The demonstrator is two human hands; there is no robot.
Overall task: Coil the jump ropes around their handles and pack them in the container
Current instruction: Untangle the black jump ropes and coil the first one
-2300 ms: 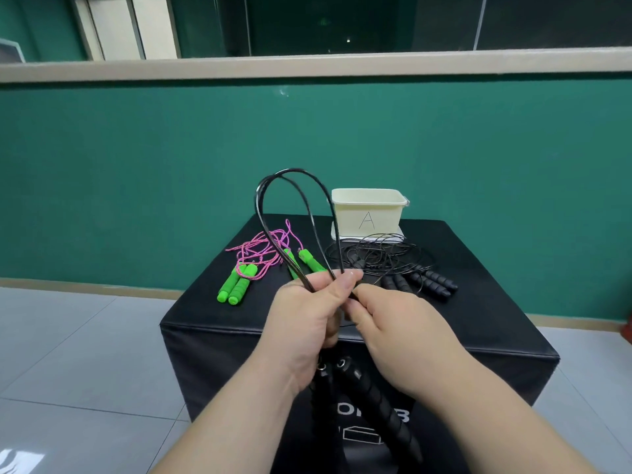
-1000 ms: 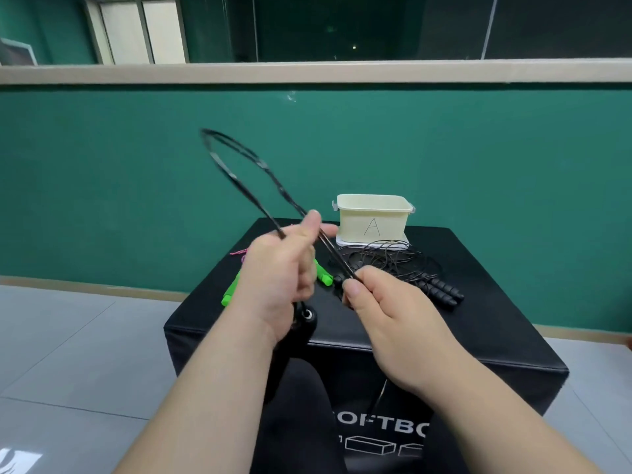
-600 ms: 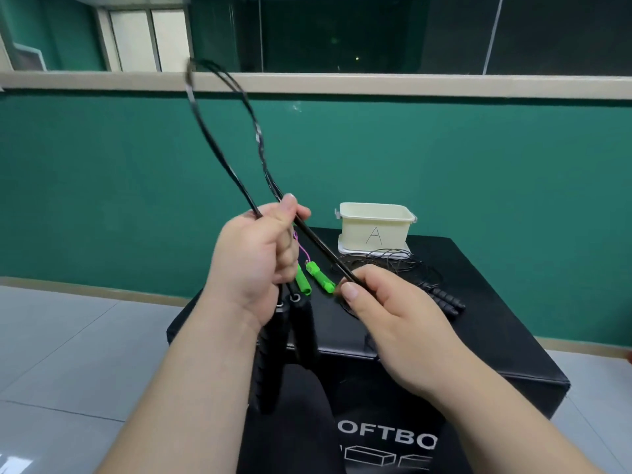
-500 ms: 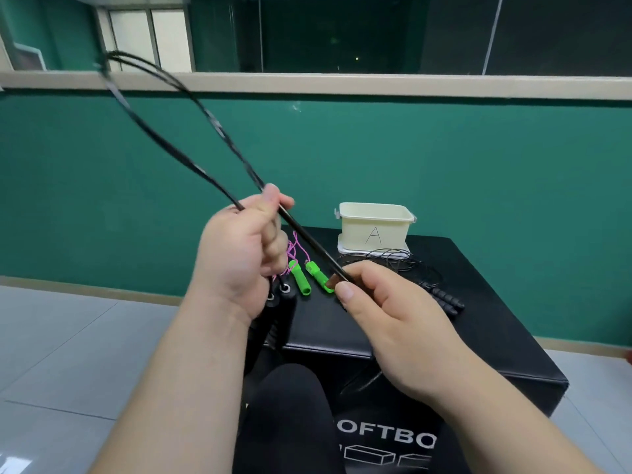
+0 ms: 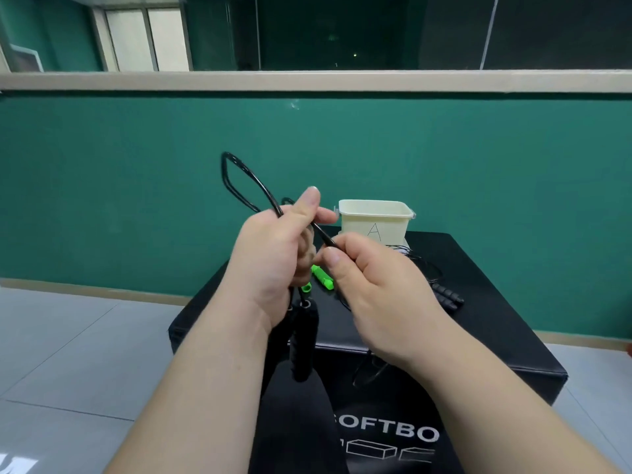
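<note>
My left hand [image 5: 273, 261] grips a black jump rope just above its two black handles [image 5: 302, 340], which hang below my palm. A loop of its black cord [image 5: 239, 179] sticks up to the left of my thumb. My right hand [image 5: 372, 295] pinches the same cord close to the left hand. The cream container marked "A" [image 5: 374, 218] stands at the back of the black box [image 5: 478, 336]. Green handles [image 5: 321, 278] of another rope show between my hands. A further black rope [image 5: 444, 292] lies to the right.
The black box stands on a grey tiled floor [image 5: 68, 354] in front of a green wall [image 5: 478, 159]. My dark-clothed knee [image 5: 294, 422] is below my hands. Part of the held cord dangles in front of the box [image 5: 366, 374].
The cord loop above my left hand has become much smaller and lower. My hands have come closer together, and the right hand has slid up along the cord.
</note>
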